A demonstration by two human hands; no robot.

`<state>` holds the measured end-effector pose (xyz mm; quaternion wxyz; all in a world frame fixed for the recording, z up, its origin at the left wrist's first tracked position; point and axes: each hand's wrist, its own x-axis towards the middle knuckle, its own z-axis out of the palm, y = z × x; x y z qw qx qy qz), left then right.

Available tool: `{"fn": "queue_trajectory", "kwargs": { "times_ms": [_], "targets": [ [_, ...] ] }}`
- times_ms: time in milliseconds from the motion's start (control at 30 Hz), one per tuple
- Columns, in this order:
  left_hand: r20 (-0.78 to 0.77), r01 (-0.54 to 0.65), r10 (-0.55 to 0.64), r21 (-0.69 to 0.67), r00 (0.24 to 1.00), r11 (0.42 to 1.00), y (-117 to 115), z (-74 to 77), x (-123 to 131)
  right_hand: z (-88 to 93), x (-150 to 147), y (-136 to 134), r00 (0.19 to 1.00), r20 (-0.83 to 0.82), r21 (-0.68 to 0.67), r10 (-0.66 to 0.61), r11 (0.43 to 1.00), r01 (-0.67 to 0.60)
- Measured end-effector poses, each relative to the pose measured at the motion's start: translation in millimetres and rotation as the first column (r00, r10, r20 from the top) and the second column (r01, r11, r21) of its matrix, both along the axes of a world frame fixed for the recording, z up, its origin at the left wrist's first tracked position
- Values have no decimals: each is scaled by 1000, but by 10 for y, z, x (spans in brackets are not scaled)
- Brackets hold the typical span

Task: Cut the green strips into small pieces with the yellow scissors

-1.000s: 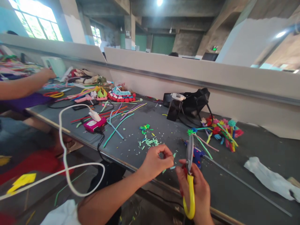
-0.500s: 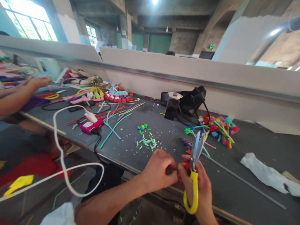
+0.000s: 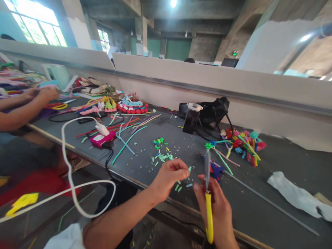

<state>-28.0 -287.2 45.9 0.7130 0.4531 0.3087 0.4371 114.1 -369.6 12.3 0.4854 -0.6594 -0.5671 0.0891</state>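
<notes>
My right hand [image 3: 216,207] is wrapped round a pair of scissors [image 3: 209,204] with yellow handles, the blades pointing up and away from me. To its left, my left hand [image 3: 171,178] hovers over the table's front edge with thumb and fingertips pinched. Whether anything small is between those fingers cannot be made out. Short cut bits of pipe cleaner [image 3: 178,187] in green and blue lie by the left fingertips. Beyond them is a pile of pale green clippings [image 3: 163,157]. A blue glue gun [image 3: 216,170] lies just behind the scissors, partly hidden.
Pipe-cleaner flowers [image 3: 243,143] lie at the right, near a black bag [image 3: 214,112] and a phone [image 3: 191,121]. Long pipe cleaners [image 3: 129,138] and a pink power socket [image 3: 102,139] with a white cable are leftward. A co-worker's hands [image 3: 48,94] are at far left.
My hands have come apart, the left moving slightly left. The scissors have turned edge-on in my right hand. The red thing between my fingers no longer shows; cut bits now show on the table.
</notes>
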Motion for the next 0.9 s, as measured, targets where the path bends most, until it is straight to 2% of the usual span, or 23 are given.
{"fn": "queue_trajectory", "kwargs": {
  "times_ms": [100, 300, 633, 900],
  "targets": [
    [155, -138, 141, -33, 978, 990, 35, 33, -11, -29, -62, -20, 990, 141, -27, 17, 1000, -14],
    [264, -171, 194, -109, 945, 979, 17, 84, -25, -98, -141, -35, 934, 356, -55, 22, 998, -2],
    [111, -315, 312, 12, 944, 949, 17, 87, -56, -186, -74, -37, 858, 512, -1, -28, 999, 33],
    [73, -331, 328, 38, 942, 943, 12, 83, -42, -244, -56, -41, 836, 548, 8, -25, 1000, 25]
  ]
}}
